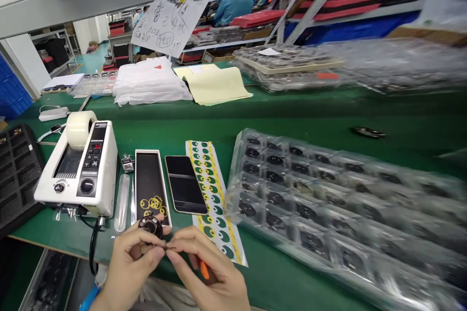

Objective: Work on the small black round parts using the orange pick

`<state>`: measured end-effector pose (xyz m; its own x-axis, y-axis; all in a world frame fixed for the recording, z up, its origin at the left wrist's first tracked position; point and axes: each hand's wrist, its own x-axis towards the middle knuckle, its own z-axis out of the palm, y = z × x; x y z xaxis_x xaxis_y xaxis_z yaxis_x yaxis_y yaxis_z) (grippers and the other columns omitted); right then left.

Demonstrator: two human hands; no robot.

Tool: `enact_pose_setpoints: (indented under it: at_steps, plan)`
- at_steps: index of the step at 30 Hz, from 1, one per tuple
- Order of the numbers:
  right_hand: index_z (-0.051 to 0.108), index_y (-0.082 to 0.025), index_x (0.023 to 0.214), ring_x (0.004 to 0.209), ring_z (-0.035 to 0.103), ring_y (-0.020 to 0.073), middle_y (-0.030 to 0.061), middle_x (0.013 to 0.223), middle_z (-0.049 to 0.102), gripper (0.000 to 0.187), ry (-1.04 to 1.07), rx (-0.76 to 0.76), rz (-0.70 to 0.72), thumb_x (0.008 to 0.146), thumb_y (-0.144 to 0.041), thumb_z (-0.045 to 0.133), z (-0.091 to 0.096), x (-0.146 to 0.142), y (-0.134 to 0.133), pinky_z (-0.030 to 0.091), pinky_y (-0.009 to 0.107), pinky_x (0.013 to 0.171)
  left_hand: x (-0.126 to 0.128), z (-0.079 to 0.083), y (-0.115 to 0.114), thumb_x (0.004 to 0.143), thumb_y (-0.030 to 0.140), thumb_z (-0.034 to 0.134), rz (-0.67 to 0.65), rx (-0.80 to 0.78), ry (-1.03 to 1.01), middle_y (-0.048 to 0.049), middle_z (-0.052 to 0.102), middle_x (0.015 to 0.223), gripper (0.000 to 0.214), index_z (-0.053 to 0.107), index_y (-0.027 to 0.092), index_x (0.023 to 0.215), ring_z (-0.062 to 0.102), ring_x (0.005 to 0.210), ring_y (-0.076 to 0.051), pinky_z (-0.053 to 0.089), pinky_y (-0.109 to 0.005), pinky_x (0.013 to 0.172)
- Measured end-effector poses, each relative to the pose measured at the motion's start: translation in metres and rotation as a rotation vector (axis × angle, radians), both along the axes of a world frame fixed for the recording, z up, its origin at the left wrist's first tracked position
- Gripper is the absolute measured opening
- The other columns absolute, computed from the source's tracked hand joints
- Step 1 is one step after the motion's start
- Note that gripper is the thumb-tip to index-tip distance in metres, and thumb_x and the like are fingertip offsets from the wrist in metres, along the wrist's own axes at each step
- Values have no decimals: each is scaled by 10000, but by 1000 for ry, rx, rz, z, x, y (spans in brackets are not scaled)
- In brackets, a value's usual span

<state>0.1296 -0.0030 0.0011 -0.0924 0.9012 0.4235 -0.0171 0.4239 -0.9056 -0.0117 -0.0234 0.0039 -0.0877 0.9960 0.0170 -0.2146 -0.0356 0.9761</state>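
Observation:
My left hand (pixel 134 257) is closed around a small round black part (pixel 151 226), a disc-like piece with lighter spots on it. Its thumb and index tip meet the fingertips of my right hand (pixel 209 267) at a thin dark sliver. Out of the curled fingers of my right hand sticks the orange end of a slim tool (pixel 204 269); what kind it is stays hidden. Just beyond the hands lies a white-edged black box (pixel 149 170) with several thin yellow rings (pixel 156 202) in it. A sheet of green and yellow ring stickers (pixel 209 180) lies beside a phone (pixel 186 184).
On the left stand a white tape dispenser (pixel 82 170) and a black compartment tray (pixel 18 170). A clear plastic tray of black parts (pixel 310 204) fills the right side. Paper stacks (pixel 151 82) and more trays (pixel 288 65) line the back; a small dark object (pixel 368 132) lies behind the parts tray.

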Motion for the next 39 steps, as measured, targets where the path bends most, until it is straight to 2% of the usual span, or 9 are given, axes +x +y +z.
enact_pose_setpoints:
  at_steps: [5,8,11,15,17,21,25,30,39]
  plan:
    - [677,-241,832,636,551,160,18,782,602,141,13,3,-45,902,-123,644,2,-3,-6,481,250,583,0,-1,-5,858,333,778,29,11,13,-86,784,1045,89,815,252,849,742,1001,-245,577,-281,903]
    - [680,-238,859,593,510,139,15,786,602,144,-37,39,-47,917,-115,630,5,1,-3,443,235,536,-2,3,-7,888,335,751,-26,-16,-18,-83,757,1175,123,810,275,979,720,1074,-254,570,-299,943]
    - [686,-238,880,599,514,132,12,801,607,149,-86,63,-82,931,-116,618,7,5,2,449,234,556,-5,8,-6,933,379,694,-66,-90,-140,-51,712,1286,250,748,345,1175,696,1133,-249,576,-290,948]
    - [690,-229,843,678,573,147,21,814,611,150,-98,29,-93,932,-137,611,12,5,8,497,243,631,-11,8,-5,962,367,655,-95,-126,-211,-27,694,1318,333,665,392,1294,661,1193,-244,569,-305,982]
    - [694,-222,794,736,607,162,34,835,619,150,-75,-32,-50,912,-158,627,15,4,11,520,251,664,-13,8,-7,976,346,634,-113,-123,-169,-26,673,1348,339,651,390,1312,627,1240,-250,558,-323,1006]
    - [705,-218,729,834,644,186,49,899,637,116,-26,-205,93,838,-187,676,21,2,19,549,274,721,-15,10,-9,992,311,609,-125,-128,-93,5,651,1378,337,646,405,1314,590,1283,-221,533,-266,1023]
    - [698,-202,694,771,617,169,52,875,632,134,-24,-274,183,822,-200,658,28,3,27,545,267,681,-14,14,-8,987,324,613,-145,-91,-85,5,655,1370,334,652,400,1311,614,1252,-223,540,-263,1013]
    - [697,-196,687,715,576,147,44,852,619,147,-29,-259,183,824,-212,646,35,1,27,518,250,653,-14,19,-6,991,334,606,-153,-74,-50,9,632,1402,341,641,414,1320,583,1290,-234,536,-266,1021]
    - [698,-195,686,666,584,138,36,821,663,156,-90,-114,55,823,-171,628,40,-3,31,520,252,671,-9,28,-4,959,355,656,-113,-64,-62,-24,631,1405,345,666,367,1304,558,1319,-278,552,-309,1020]
